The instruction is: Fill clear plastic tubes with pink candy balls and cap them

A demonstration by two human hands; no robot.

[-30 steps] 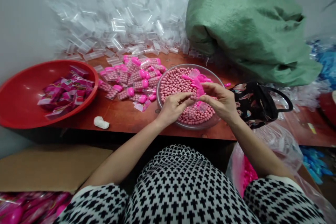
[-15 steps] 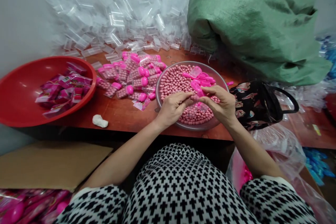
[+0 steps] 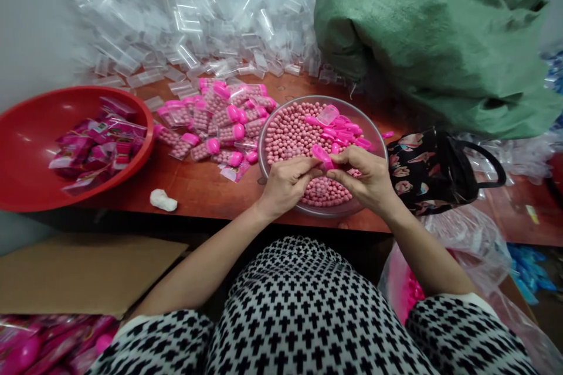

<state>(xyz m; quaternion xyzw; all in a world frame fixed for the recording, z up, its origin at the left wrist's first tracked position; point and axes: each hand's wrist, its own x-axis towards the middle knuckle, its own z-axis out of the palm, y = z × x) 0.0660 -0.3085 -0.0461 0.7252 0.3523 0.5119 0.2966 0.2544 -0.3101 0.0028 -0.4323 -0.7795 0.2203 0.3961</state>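
Note:
Over a grey bowl (image 3: 382, 146) of round pink beads (image 3: 290, 132), both hands meet close together. My right hand (image 3: 366, 174) is closed, thumb and fingers pinching a bright pink plastic cap (image 3: 323, 157) that is tilted toward the left hand. My left hand (image 3: 288, 183) is closed in a pinch at the cap's near end, on a small clear tube of beads mostly hidden by the fingers. More pink caps (image 3: 345, 128) lie on the beads at the bowl's right side. Left of the bowl is a pile of bead-filled tubes with pink caps (image 3: 229, 132).
A red basin (image 3: 26, 146) with pink packets stands at the left, near a white lump (image 3: 163, 200). Clear empty tubes (image 3: 189, 23) are heaped behind. A green sack (image 3: 431, 41) and black patterned bag (image 3: 428, 170) are at the right. A cardboard box (image 3: 88, 275) sits lower left.
The pink cap has shifted left and tilted between my hands. The beads seen between my fingertips before are now mostly hidden. The view has shifted slightly.

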